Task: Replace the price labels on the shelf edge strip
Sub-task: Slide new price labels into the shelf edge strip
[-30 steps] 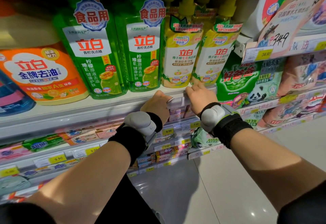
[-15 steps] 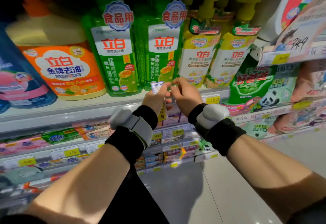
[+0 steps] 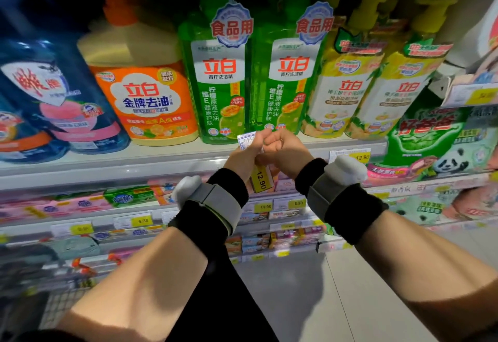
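green bottles [image 3: 221, 72] and yellow bottles [image 3: 347, 82] behind raised hands. left hand [image 3: 246, 153] and right hand [image 3: 285, 150] fingers pinching price label [image 3: 260, 177], lifted off shelf edge strip [image 3: 107, 173] since earlier.

glossy plastic bottles [image 3: 218, 77], paper price label [image 3: 260, 178], cloth wristbands [image 3: 347, 207]

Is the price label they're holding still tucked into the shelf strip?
No. Both hands, left hand and right hand, hold the price label in front of the shelf strip, clear of it.
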A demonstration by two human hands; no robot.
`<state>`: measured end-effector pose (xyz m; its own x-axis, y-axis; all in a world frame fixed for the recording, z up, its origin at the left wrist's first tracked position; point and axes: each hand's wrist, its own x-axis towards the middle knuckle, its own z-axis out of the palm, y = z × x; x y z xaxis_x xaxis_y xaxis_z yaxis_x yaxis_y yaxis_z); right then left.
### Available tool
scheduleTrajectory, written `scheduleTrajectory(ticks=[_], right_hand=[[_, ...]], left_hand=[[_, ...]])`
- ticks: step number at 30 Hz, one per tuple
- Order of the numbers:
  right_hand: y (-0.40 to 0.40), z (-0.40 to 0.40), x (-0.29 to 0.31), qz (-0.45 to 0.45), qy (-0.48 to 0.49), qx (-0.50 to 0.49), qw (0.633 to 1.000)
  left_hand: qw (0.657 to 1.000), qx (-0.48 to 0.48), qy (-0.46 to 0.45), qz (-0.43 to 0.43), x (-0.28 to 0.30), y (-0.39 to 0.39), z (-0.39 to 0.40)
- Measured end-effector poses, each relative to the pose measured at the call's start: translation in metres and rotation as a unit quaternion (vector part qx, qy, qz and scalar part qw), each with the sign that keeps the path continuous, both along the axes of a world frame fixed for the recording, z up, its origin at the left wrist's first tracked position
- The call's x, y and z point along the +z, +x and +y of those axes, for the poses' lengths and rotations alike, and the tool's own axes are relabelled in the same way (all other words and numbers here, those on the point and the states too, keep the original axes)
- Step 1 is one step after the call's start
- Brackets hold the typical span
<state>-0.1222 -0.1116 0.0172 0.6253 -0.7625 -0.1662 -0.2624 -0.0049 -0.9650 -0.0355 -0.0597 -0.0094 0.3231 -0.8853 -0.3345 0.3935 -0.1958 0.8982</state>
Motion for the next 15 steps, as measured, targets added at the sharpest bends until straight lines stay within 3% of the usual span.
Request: scheduleTrajectory(ticks=[4,9,13,15], right_hand=[[-0.004,-0.008,-0.003,0.005,0.012,0.005,1.0],[-0.008,-0.016,-0.008,0.014,-0.009,-0.029,0.999],[-0.012,-0.024,-0.01,0.034,-0.07,-0.072,0.994],[-0.011,-0.024,-0.012,0.067,-0.095,-0.05,0.992]], left_hand=[[0.999,0.008,0.022,0.039,-0.003,-0.001,0.0],[1.0,-0.014,0.009,-0.002,-0.004,0.003,0.005],[0.986,0.04,-0.024,-0.158,-0.001,0.009,0.008],[0.95,0.046,-0.031,-0.307,-0.004,0.016,0.015]])
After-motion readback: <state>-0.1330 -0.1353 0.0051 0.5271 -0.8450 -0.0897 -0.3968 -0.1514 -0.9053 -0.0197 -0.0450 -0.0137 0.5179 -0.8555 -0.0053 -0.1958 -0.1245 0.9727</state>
